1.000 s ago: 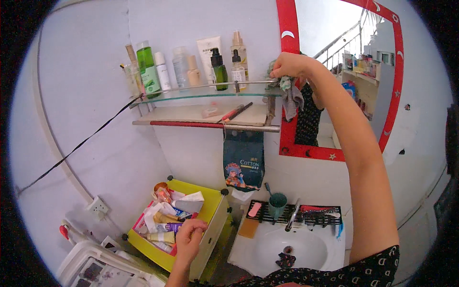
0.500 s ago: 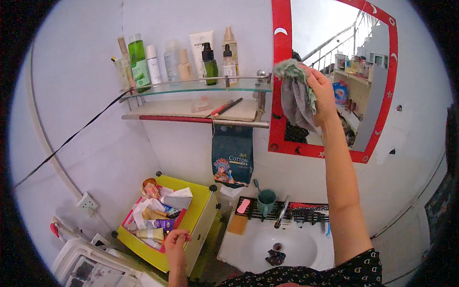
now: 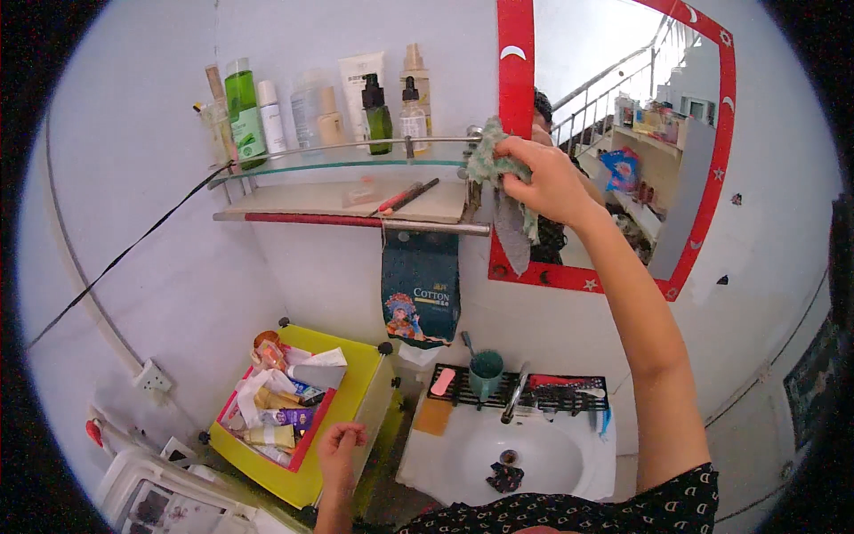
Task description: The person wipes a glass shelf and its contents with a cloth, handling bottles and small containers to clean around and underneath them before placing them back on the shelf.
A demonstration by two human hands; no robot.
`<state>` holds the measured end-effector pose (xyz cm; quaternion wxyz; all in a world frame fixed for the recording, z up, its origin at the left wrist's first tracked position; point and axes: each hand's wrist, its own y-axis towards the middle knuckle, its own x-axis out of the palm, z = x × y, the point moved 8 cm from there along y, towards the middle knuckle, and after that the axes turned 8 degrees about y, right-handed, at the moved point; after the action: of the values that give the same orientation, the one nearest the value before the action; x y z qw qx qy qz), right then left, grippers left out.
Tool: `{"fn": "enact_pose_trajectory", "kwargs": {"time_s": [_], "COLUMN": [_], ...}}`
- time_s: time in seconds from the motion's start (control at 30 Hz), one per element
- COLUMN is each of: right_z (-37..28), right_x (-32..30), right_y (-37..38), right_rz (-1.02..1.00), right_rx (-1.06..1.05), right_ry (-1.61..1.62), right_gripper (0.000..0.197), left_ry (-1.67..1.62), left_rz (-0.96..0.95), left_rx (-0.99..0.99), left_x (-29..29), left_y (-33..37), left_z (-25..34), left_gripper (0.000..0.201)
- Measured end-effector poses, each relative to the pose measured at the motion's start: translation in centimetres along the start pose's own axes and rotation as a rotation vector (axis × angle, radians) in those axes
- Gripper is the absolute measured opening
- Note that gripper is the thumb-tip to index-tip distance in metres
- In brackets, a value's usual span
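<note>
My right hand (image 3: 551, 182) is raised and closed round a green and grey cleaning cloth (image 3: 487, 167). The cloth is bunched at the glass shelf's right end, next to the left side of a red-framed mirror (image 3: 514, 84). Its grey part hangs down over the frame's lower left; whether it touches the shelf's metal rail I cannot tell. Low down, my left hand (image 3: 341, 447) hovers beside a yellow cabinet (image 3: 356, 369), fingers loosely curled and nothing seen in them. A pink-edged box (image 3: 313, 425) of tubes and packets sits on that cabinet.
Several bottles and a white tube (image 3: 360, 89) stand on the glass shelf (image 3: 329, 166); pencils (image 3: 405, 198) lie below. A dark bag (image 3: 422, 289) hangs under it. Beneath are a white sink (image 3: 556, 454), a tap (image 3: 515, 392) and a green cup (image 3: 486, 374). A dark cord (image 3: 133, 249) stretches left.
My right hand has moved left and slightly down with the cloth, from over the mirror glass to the frame's left side and the shelf end. My left hand stays low by the cabinet.
</note>
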<state>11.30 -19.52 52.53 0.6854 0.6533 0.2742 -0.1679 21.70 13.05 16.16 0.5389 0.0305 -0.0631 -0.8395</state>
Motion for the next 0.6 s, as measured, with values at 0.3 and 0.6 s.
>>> {"fn": "enact_pose_trajectory", "kwargs": {"time_s": [0.3, 0.6], "right_z": [-4.4, -6.6], "right_x": [-0.6, 5.9], "right_y": [0.2, 3.4], "right_rz": [0.13, -0.129], "right_rx": [-0.193, -0.052], "right_ry": [0.01, -0.624], "right_gripper": [0.025, 0.03], "left_ry": [-0.124, -0.121], "left_rz": [-0.117, -0.143], "left_rx": [-0.098, -0.049], "left_x": [4.1, 3.3], "left_y": [1.2, 0.8], "left_z": [-1.8, -3.5], "left_gripper": [0.01, 0.012]}}
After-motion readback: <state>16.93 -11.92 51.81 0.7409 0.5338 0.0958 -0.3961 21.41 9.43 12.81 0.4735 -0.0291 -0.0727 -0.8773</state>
